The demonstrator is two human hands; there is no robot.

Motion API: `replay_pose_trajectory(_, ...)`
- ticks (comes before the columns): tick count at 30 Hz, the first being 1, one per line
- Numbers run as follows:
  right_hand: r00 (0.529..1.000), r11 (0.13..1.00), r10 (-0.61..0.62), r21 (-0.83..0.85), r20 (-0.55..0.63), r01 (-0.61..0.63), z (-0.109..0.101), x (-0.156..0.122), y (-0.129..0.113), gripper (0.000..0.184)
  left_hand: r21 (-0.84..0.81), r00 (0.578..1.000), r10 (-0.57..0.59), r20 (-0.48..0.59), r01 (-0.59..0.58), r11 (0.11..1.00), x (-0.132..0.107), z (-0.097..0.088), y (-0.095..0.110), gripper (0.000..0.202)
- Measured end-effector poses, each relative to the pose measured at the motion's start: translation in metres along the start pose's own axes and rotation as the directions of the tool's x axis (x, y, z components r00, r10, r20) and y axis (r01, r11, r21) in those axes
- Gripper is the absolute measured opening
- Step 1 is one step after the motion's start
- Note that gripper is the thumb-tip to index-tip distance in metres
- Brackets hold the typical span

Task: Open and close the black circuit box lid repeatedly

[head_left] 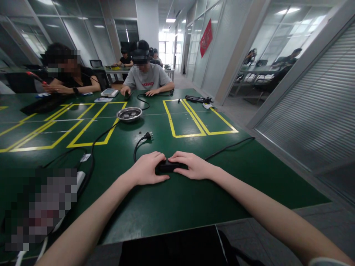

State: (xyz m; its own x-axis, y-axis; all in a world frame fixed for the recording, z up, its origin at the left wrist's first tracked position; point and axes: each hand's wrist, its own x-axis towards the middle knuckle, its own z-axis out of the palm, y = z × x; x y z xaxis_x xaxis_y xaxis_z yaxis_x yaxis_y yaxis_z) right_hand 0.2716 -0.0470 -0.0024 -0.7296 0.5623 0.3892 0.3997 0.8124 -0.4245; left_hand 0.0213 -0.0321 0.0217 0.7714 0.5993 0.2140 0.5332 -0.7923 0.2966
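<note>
As left hand (146,169) and right hand (193,166) grip black block (168,167) by its ends, fingers closed on it, on or just above green table (155,210), plug (148,136) beyond, metal bowl (129,119) farther off

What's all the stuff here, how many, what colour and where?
block: 1, black, between the hands
plug: 1, black, beyond the left hand
bowl: 1, silver, mid-table
metal bits: several, silver, in the bowl
gadget: 1, black, table's far right
tape: many strips, yellow, on the table
cables: several, black, on the table
blurred patch: 1, greyish, lower left
table: 1, green, under the hands
people: several, black or grey tops, beyond
chairs: several, dark, background
sign: 1, red, right wall
lights: several, white, ceiling
left hand: 1, bare, block's left end
right hand: 1, bare, block's right end
</note>
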Motion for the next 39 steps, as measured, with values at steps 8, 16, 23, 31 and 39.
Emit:
replay_pose_trajectory(8,0.998,0.998,0.065,-0.021,0.023,-0.064,-0.008,0.004,-0.006,0.034,0.093,0.995,0.088,0.036,-0.091,0.991,0.004,0.001,0.001,0.023)
replay_pose_trajectory(16,0.999,0.975,0.034,-0.217,-0.028,-0.040,-0.003,0.005,-0.009,0.028,0.144,0.994,0.105,0.011,-0.105,0.984,0.003,0.000,0.003,0.033)
replay_pose_trajectory(23,0.984,0.977,-0.058,-0.214,-0.170,0.020,0.000,0.002,-0.003,0.030,0.148,0.997,0.073,0.006,-0.073,0.986,0.004,-0.004,0.002,0.038)
replay_pose_trajectory(31,0.952,0.893,-0.274,-0.403,-0.135,0.199,-0.001,-0.004,-0.002,0.034,-0.373,0.953,-0.244,0.179,0.296,0.880,0.002,-0.004,0.003,0.052)
replay_pose_trajectory(39,0.919,0.874,-0.346,-0.420,-0.188,0.243,0.000,0.000,0.001,0.030,-0.548,0.966,-0.250,0.063,0.243,0.800,0.003,0.000,0.003,0.038)
